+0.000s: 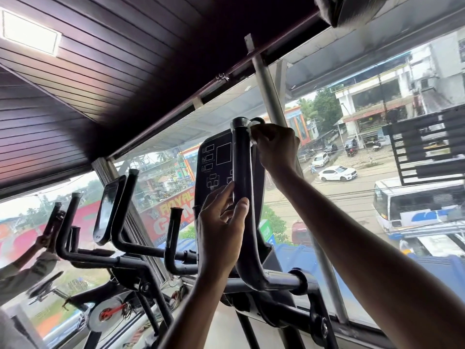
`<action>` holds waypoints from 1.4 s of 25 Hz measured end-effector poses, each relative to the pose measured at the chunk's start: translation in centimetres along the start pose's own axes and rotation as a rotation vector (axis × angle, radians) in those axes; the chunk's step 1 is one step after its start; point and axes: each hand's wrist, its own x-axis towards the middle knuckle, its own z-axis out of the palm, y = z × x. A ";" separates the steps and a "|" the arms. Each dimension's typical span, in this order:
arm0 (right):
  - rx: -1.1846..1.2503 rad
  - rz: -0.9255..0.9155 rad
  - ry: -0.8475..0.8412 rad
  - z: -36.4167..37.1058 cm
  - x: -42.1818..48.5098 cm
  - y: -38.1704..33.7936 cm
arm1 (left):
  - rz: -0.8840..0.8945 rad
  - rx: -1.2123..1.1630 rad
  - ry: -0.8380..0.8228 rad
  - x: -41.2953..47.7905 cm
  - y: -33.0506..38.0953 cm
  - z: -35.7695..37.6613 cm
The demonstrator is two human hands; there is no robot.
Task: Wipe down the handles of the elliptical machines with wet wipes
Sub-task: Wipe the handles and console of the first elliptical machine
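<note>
A black upright elliptical handle [242, 157] rises in the middle of the view, in front of the machine's dark console [214, 162]. My right hand [275, 147] is closed on a white wet wipe [251, 128], pressing it against the top of the handle, just under its end cap. My left hand [221, 227] holds the same handle lower down, fingers and thumb loosely curled around the tube. The handle bends at its base into a horizontal bar [281, 278].
A second elliptical [120, 222] with black handles and a console stands to the left. A large window [352, 197] runs right behind the machines, a metal post [271, 102] crossing it. My arms are mirrored in the glass at far left [37, 248].
</note>
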 end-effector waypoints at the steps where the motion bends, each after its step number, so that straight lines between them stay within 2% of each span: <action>1: 0.007 0.020 -0.007 -0.2 -0.5 0.2 | 0.000 -0.003 0.000 0.0 0.0 0.0; 16: 0.146 0.227 -0.119 -5.1 -12.0 0.0 | -0.096 -0.002 -0.020 -3.1 0.0 -1.0; 25: 0.137 0.126 -0.201 -8.6 -20.2 0.8 | -0.190 0.021 -0.049 -7.0 -0.6 -1.9; 30: -0.058 -0.109 -0.225 -10.4 -23.8 4.0 | -0.217 0.028 -0.055 -9.2 -0.7 -1.7; 32: -0.145 -0.086 -0.247 -10.6 -23.9 6.0 | -0.232 0.045 -0.049 -10.1 -0.8 -1.6; 35: -0.073 -0.002 -0.256 -10.3 -24.4 5.7 | -0.254 0.060 -0.031 -10.9 -0.9 -1.2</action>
